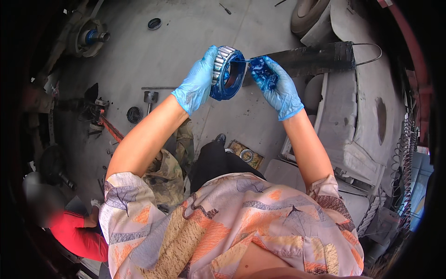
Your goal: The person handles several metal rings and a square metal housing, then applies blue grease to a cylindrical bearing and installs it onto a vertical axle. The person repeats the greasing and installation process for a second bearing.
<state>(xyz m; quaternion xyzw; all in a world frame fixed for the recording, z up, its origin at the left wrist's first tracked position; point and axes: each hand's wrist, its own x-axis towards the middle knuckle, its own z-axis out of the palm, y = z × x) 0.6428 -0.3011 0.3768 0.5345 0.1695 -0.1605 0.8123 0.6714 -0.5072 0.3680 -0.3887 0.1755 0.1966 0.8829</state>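
Note:
My left hand (199,83), in a blue glove, grips a large tapered roller bearing (225,55) by its outer side. Steel rollers show along its upper left, while dark blue grease coats its ring face. To its right my gloved right hand (275,87) is cupped around a glob of blue grease (263,73), which is smeared over the fingers and palm. A thin strand of grease stretches between the bearing and the right fingertips. The two hands are apart, raised above the floor.
A greased axle spindle (96,37) juts out at upper left. Black rings (154,23) (134,115) and a hammer-like tool (150,98) lie on the floor. A grimy tray (254,160) holds a ring near my foot. A mud flap (325,59) and grey vehicle panels stand right; a red-clad person (76,235) crouches lower left.

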